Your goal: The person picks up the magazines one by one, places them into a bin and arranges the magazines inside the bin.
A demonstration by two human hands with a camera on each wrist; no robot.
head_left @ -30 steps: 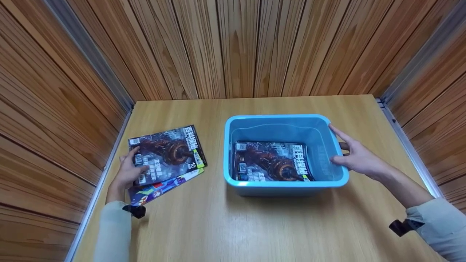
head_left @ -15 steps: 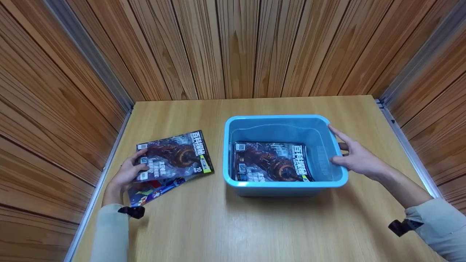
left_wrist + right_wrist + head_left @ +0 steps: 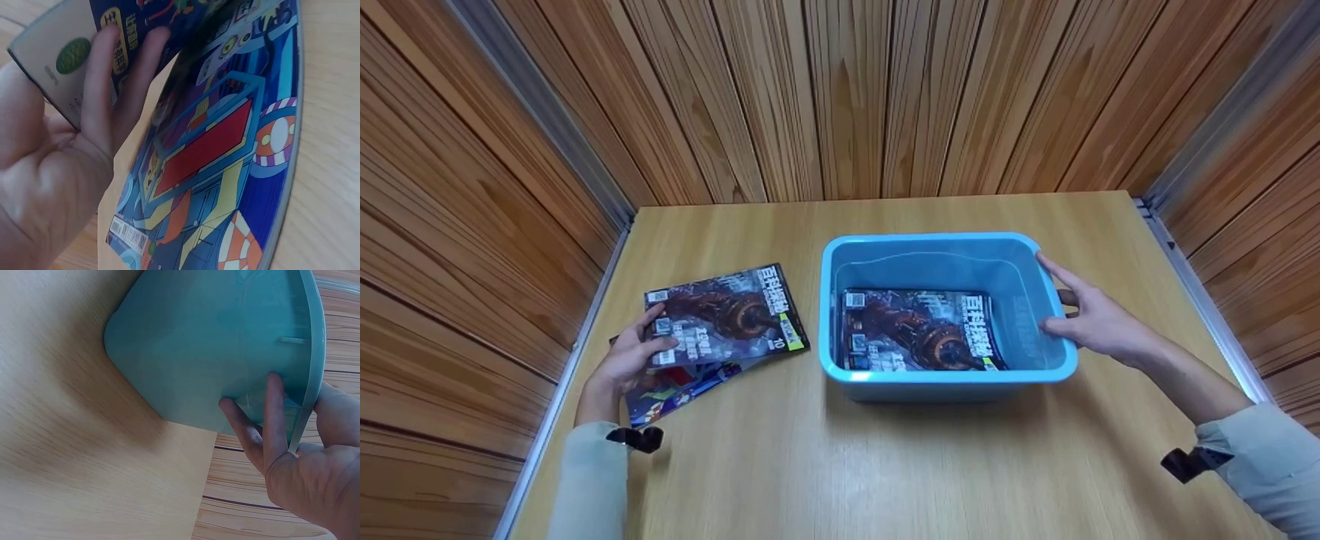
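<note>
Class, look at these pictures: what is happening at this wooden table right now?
A person's left hand grips the edge of a dark-covered magazine, lying partly over a colourful cartoon magazine on the wooden table. Their right hand holds the right rim of a blue plastic tub, thumb inside. A matching dark magazine lies flat in the tub.

The dark magazine [image 3: 725, 315] is covering most of the colourful magazine [image 3: 675, 388] beneath it. The left hand [image 3: 630, 352] is hiding both near-left corners. The right hand [image 3: 1091, 322] fingers outside the blue bin [image 3: 945, 375] are showing only partly behind its right wall.
</note>
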